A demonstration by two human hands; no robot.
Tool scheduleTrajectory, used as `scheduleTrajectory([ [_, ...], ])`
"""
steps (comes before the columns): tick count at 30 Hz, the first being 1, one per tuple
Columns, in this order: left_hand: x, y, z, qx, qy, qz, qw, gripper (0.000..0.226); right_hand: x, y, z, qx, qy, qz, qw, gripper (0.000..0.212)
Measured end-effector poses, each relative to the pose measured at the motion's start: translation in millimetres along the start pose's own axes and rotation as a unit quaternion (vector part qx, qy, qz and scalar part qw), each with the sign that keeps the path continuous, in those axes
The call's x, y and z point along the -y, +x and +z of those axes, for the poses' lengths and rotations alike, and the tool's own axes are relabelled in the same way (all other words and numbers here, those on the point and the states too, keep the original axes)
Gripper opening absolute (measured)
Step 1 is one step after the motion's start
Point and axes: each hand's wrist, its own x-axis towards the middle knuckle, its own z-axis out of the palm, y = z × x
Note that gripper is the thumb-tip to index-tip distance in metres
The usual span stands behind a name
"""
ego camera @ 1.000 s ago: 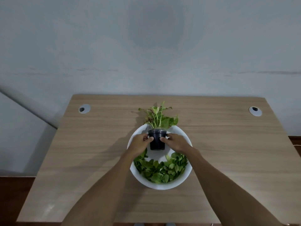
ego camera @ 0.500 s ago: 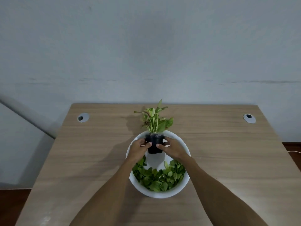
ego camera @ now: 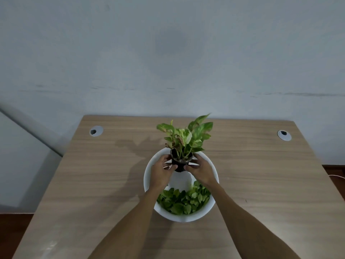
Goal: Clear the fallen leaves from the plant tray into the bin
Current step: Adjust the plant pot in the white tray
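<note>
A round white plant tray (ego camera: 149, 171) sits in the middle of the wooden table. Its near half holds a heap of loose green leaves (ego camera: 183, 200). A small black pot with a leafy green plant (ego camera: 180, 161) is above the tray's far half, tipped slightly toward me and lifted off the tray floor. My left hand (ego camera: 161, 172) grips the pot's left side and my right hand (ego camera: 200, 171) grips its right side. No bin is in view.
The wooden table (ego camera: 93, 184) stands against a pale wall. Two grey cable grommets sit at its far corners, the left grommet (ego camera: 96, 131) and the right grommet (ego camera: 284, 135). Dark floor shows past the table's left and right edges.
Both hands have raised the pot off the tray floor; the plant now stands higher and closer to the camera. The heap of leaves has not moved.
</note>
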Motion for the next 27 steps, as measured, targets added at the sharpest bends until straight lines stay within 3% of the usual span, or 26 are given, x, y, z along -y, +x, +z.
scheduleTrajectory([
  [7, 24, -4, 8, 0.014, -0.009, 0.003, 1.0, 0.031, -28, -3, 8, -0.022, 0.024, 0.0, 0.999, 0.052],
  [17, 34, -5, 13, 0.006, -0.013, -0.018, 1.0, 0.035, -31, -10, 13, -0.041, 0.018, 0.022, 0.999, 0.026],
  [27, 37, -13, 16, 0.004, 0.0, -0.019, 1.0, 0.037, -36, -13, 18, -0.059, 0.006, 0.03, 0.998, 0.024],
])
